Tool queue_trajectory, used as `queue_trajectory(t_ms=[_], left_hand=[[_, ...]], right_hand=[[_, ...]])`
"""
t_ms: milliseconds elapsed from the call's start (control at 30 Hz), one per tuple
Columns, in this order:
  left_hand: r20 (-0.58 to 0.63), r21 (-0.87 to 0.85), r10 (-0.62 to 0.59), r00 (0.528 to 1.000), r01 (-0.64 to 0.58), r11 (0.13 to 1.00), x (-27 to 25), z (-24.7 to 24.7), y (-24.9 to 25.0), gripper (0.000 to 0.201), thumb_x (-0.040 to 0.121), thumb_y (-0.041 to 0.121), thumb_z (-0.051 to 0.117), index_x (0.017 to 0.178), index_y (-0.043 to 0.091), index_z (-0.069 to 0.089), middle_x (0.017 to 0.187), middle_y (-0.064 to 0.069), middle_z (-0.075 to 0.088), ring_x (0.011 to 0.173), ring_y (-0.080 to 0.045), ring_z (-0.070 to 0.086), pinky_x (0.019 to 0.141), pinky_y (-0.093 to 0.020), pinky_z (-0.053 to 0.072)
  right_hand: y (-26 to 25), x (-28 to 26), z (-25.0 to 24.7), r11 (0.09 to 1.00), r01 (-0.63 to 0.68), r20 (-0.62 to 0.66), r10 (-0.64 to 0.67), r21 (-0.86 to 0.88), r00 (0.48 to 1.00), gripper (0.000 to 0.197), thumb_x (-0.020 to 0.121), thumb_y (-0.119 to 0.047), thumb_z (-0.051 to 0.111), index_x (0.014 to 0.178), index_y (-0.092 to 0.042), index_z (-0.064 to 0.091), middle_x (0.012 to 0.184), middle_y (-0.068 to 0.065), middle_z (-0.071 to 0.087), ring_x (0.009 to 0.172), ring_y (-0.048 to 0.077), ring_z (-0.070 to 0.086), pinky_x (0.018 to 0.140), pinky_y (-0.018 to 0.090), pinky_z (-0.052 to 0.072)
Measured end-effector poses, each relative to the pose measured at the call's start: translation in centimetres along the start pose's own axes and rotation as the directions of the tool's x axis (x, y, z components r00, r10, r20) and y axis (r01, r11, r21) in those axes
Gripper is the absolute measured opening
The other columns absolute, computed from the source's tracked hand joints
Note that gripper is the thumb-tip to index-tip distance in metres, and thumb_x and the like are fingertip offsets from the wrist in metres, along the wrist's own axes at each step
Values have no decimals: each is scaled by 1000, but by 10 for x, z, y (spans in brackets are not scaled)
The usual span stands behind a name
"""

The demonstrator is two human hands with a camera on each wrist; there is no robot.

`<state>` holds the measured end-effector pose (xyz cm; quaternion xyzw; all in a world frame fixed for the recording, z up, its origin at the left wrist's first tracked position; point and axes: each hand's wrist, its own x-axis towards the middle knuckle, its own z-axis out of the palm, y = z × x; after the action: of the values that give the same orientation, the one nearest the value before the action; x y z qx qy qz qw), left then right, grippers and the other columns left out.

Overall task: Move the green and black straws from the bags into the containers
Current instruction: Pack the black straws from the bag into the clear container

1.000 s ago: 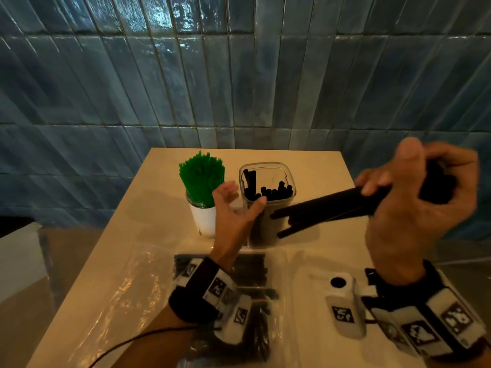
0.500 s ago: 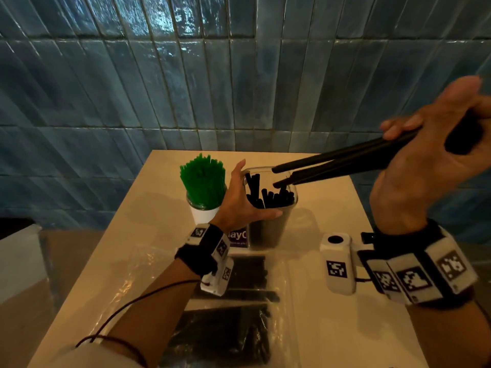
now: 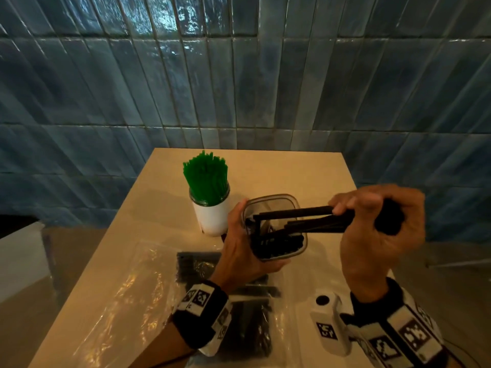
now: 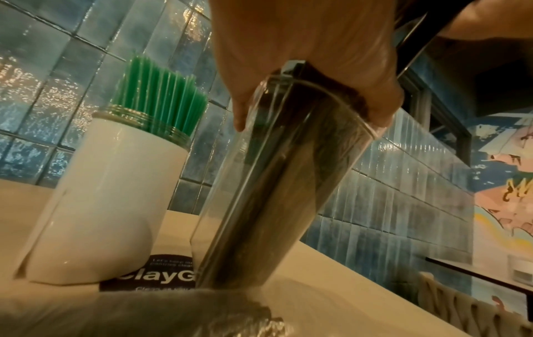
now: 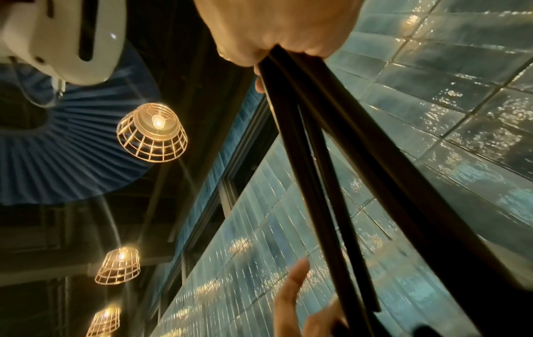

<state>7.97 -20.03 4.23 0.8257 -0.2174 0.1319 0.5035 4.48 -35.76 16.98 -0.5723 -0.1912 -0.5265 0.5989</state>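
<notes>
Over the desk [image 3: 265, 176], my left hand [image 3: 243, 251] grips the tilted tub [image 3: 276, 208] while my right hand [image 3: 380, 229], fingers clenched round black straws [image 3: 305, 219], should feed the tips in before letting go.

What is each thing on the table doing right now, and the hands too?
Clear tub: tilted, part full of black straws.
White jar: upright, full of green straws.
Left hand: holding the tub.
Right hand: gripping a bunch of straws, tips over the tub.
Bag: flat, straws inside.
</notes>
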Motion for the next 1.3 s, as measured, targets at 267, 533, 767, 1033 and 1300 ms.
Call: queue_trajectory(t_ms=[267,533,767,1033,1300], left_hand=[[53,40,61,997,-63,997,-11,7,1,124,56,46,86,143,24,0,140,-18,33,124,-28,45,98,-44,46],[51,10,42,998,-43,999,-10,7,0,122,57,40,87,143,13,5,143,-13,30,134,-20,35,108,-43,37],[66,34,49,997,-51,998,-10,11,3,123,56,44,86,143,19,2,144,-15,29,134,-24,35,106,-47,38],[109,-20,-31,994,33,999,-8,7,7,126,55,32,90,141,32,-2,143,4,28,129,12,30,107,-10,24],[114,-87,-47,992,57,995,-11,6,9,123,53,39,84,138,46,-3,145,-4,26,133,-2,32,110,-14,25]], right_hand=[[-2,6,-2,999,28,-23,-28,19,999,9,95,-30,52,97,-39,54,74,-20,60,59,4,59,60,25,52],[-7,5,-5,997,-6,-62,11,73,998,10,94,-32,53,94,-42,56,71,-18,61,56,4,58,58,23,52],[14,-12,-3,988,-149,-34,148,-31,988,6,90,-36,58,91,-42,57,72,-17,60,61,10,61,63,33,55],[41,-63,-6,747,-266,526,632,-609,569,20,85,-38,63,91,-20,69,101,-5,63,93,5,58,87,17,46],[37,-64,-1,594,-301,412,767,-746,491,53,71,-38,77,106,-24,41,110,-3,48,96,9,51,77,12,44]])
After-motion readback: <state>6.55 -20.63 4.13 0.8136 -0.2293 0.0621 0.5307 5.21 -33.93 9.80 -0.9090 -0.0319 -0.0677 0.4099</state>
